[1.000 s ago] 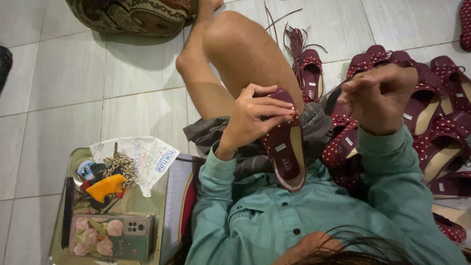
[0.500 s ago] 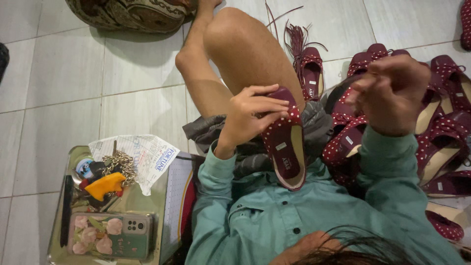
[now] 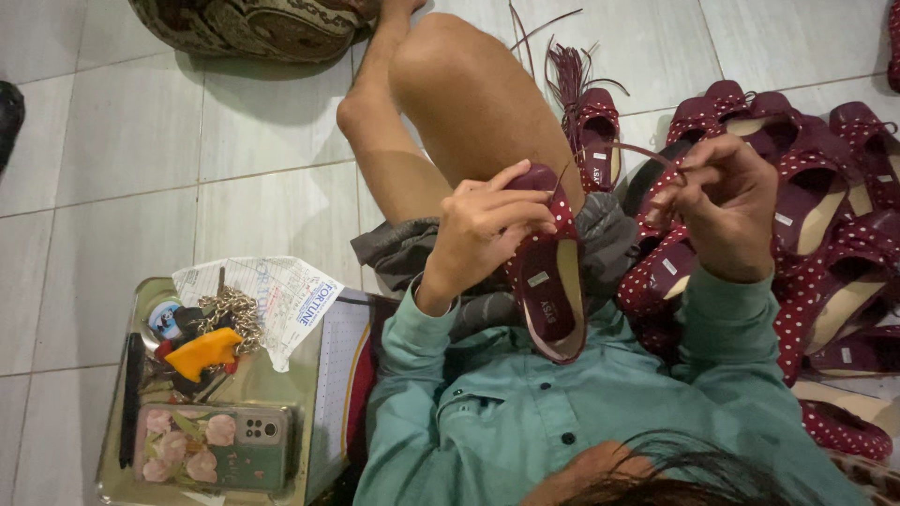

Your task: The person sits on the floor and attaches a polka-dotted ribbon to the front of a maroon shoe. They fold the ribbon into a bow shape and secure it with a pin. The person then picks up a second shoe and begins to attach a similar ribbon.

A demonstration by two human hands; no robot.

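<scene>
My left hand (image 3: 483,230) grips the toe of a small maroon shoe with white dots (image 3: 553,281), held upright over my lap with its tan insole facing me. My right hand (image 3: 722,201) is raised beside it, fingers pinched on a thin maroon strip (image 3: 623,150) that runs from the hand toward the shoe's toe. I sit on the tiled floor in a green shirt, one bare knee (image 3: 450,56) bent ahead of me.
A pile of matching maroon dotted shoes (image 3: 825,234) lies at the right, and one shoe with loose strips (image 3: 591,122) sits past my knee. At the left a tray (image 3: 127,459) holds a phone in a floral case (image 3: 211,445), an orange tool (image 3: 202,351), a chain and paper (image 3: 281,295).
My right hand has moved down and left from its raised position, drawing the thin strip with it. The left hand keeps its hold on the shoe.
</scene>
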